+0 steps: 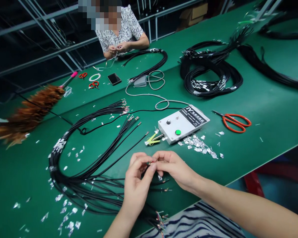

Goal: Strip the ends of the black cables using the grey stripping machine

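Note:
Fingers pinched together, my left hand [139, 181] grips the end of a black cable close to the table's front edge. My right hand [170, 165] meets it there, its thumb and forefinger closed on the small coloured wires at that cable end. Most of the held tip is hidden by my fingers. To the left curves a bundle of black cables [55, 165], with bare coppery ends fanned out in two groups. Just beyond my hands stands a white control box [172, 127] with a green button and a yellow-green, propeller-like clip at its front.
Red-handled scissors [235, 122] lie at right beside foil scraps [201, 145]. Coiled black cables [213, 76] sit farther back. A feather duster [37, 107] and a phone [114, 79] are at left. Across the table a person [121, 36] handles a cable.

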`<state>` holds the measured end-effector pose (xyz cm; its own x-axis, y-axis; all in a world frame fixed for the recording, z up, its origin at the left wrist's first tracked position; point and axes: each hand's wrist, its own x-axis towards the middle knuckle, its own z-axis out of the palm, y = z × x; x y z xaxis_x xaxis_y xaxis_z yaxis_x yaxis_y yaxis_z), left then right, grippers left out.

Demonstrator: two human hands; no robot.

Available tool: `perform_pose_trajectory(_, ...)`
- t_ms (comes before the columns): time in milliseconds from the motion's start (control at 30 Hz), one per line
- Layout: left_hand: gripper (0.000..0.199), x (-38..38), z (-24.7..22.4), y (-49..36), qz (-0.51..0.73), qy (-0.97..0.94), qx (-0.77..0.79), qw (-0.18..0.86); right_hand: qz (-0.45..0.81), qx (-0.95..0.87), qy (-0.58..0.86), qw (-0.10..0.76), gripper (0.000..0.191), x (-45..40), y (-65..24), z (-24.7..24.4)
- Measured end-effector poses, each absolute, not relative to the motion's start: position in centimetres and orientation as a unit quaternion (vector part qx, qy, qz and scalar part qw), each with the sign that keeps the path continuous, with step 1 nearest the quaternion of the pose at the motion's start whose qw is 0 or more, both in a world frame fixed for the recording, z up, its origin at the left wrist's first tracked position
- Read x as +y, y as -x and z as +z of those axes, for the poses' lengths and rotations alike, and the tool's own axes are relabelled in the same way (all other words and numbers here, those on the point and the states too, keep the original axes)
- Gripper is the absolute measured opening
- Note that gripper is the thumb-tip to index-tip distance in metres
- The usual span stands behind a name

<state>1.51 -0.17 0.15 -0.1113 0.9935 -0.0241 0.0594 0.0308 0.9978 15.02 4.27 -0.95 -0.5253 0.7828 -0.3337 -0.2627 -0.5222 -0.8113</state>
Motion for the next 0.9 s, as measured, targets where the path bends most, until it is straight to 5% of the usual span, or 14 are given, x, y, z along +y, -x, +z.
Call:
perform_pose_trajectory(200,0.015,-0.2,0.0,-2.2,0.574,-0.384,0.564,0.452,0.775,-0.409,0.339,0.342,0.033,4.4,-14.8,-0.6)
perform_pose_trajectory(467,0.020,-0.3,-0.3,-1.7,0.581,-0.362,0.567,0.458,0.546,-0.599,0.421,0.406,0.011,3.9,-15.6,-1.6)
perform_pose_trajectory(900,0.021,-0.3,-0.4,-1.7,0.580,-0.361,0.557,0.472,0.429,-0.682,0.373,0.461,0.021,3.0,-15.7,-1.8)
